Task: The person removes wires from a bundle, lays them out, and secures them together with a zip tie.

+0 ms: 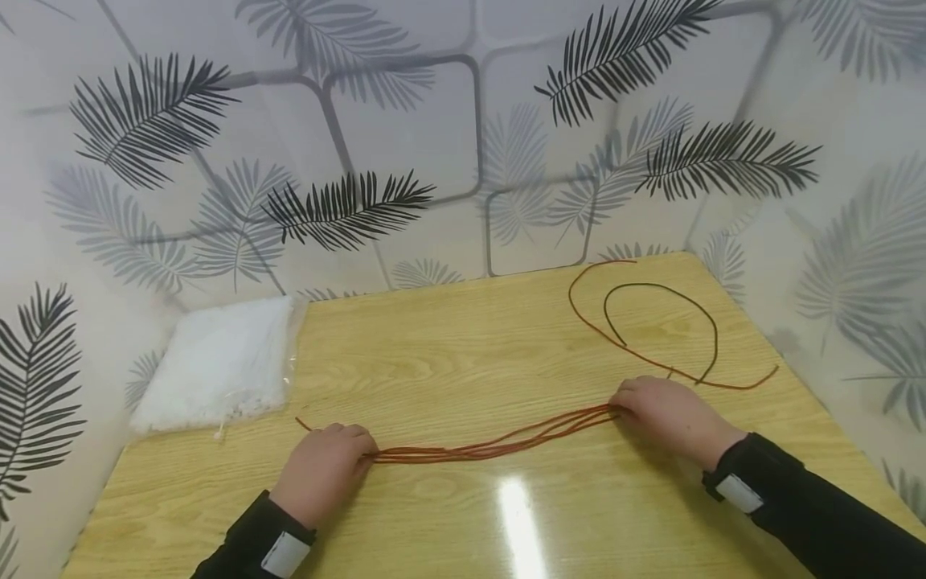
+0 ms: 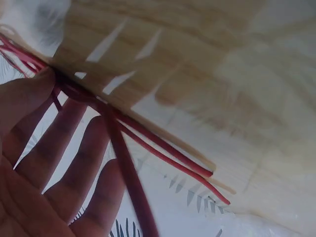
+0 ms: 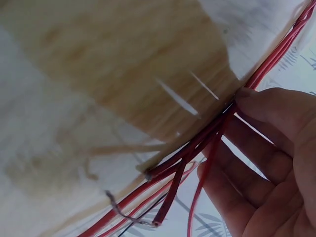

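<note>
Head view: red wires (image 1: 466, 457) in fingers (image 1: 359, 441) (image 1: 628, 395), 2 white cuff patches (image 1: 285, 555) (image 1: 739, 493).

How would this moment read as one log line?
left hand: holds red wires | right hand: holds same wires | bag: back left | dark wire: back right

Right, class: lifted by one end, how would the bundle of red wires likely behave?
The bundle of red wires would probably bend, since it curves between left hand and right hand. It might splay, as gaps show within it. It's likely light, being thin.
</note>
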`<state>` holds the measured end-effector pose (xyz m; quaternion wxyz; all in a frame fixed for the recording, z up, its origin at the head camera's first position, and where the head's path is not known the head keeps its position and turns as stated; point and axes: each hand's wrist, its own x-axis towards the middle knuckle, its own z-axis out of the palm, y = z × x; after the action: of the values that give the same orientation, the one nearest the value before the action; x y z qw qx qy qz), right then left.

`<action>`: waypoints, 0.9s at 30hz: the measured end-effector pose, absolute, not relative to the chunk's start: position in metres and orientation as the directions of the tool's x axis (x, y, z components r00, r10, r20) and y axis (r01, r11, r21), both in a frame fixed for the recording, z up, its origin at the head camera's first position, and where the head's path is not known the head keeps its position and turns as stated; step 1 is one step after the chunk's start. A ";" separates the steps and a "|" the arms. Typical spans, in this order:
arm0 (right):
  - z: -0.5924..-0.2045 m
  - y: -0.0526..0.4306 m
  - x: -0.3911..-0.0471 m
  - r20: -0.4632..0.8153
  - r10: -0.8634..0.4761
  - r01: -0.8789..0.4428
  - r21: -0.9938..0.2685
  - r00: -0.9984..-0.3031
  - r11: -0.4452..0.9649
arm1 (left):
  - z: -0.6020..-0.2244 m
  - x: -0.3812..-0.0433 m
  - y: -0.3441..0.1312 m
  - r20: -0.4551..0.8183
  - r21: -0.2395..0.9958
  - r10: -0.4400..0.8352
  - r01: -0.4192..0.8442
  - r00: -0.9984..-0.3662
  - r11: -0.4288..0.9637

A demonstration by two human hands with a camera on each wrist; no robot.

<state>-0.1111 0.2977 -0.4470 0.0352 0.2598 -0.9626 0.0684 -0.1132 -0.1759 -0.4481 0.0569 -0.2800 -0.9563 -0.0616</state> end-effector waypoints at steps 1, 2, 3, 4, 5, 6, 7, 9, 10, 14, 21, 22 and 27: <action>-0.447 0.298 -0.111 0.107 -0.495 -0.506 -0.115 -0.862 0.855 | -0.448 -0.113 -0.176 0.147 0.081 0.528 0.542 -0.837 0.836; -0.447 0.299 -0.111 0.110 -0.494 -0.505 -0.118 -0.862 0.855 | -0.449 -0.113 -0.176 0.149 0.073 0.528 0.541 -0.836 0.838; -0.447 0.299 -0.111 0.112 -0.494 -0.505 -0.118 -0.862 0.855 | -0.449 -0.113 -0.176 0.151 0.068 0.527 0.540 -0.837 0.839; -0.447 0.299 -0.112 0.114 -0.491 -0.503 -0.119 -0.863 0.856 | -0.449 -0.113 -0.175 0.153 0.067 0.525 0.539 -0.837 0.840; -0.448 0.299 -0.112 0.116 -0.486 -0.498 -0.117 -0.866 0.859 | -0.449 -0.113 -0.175 0.155 0.067 0.521 0.535 -0.839 0.842; -0.448 0.299 -0.112 0.117 -0.481 -0.493 -0.116 -0.869 0.862 | -0.449 -0.112 -0.175 0.154 0.070 0.514 0.528 -0.844 0.847; -0.448 0.299 -0.112 0.118 -0.475 -0.487 -0.115 -0.872 0.866 | -0.448 -0.112 -0.175 0.154 0.072 0.506 0.521 -0.849 0.851; -0.447 0.298 -0.113 0.116 -0.461 -0.473 -0.122 -0.880 0.873 | -0.447 -0.112 -0.174 0.147 0.087 0.489 0.504 -0.860 0.860; -0.447 0.298 -0.113 0.113 -0.453 -0.465 -0.127 -0.884 0.876 | -0.446 -0.112 -0.174 0.140 0.096 0.481 0.495 -0.865 0.863; -0.445 0.294 -0.114 0.096 -0.421 -0.431 -0.141 -0.902 0.891 | -0.445 -0.112 -0.175 0.114 0.115 0.461 0.473 -0.880 0.874; -0.443 0.291 -0.113 0.084 -0.377 -0.386 -0.157 -0.922 0.909 | -0.446 -0.112 -0.176 0.127 0.098 0.469 0.482 -0.874 0.871; -0.443 0.291 -0.113 0.082 -0.373 -0.381 -0.156 -0.924 0.911 | -0.446 -0.112 -0.176 0.134 0.088 0.473 0.486 -0.871 0.870; -0.442 0.289 -0.111 0.065 -0.352 -0.358 -0.155 -0.934 0.921 | -0.446 -0.111 -0.174 0.144 0.051 0.483 0.494 -0.864 0.868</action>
<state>-0.1115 0.2889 -0.4419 0.0178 0.1810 -0.9798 0.0826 -0.1115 -0.1742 -0.4462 0.0633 -0.2532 -0.9644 -0.0431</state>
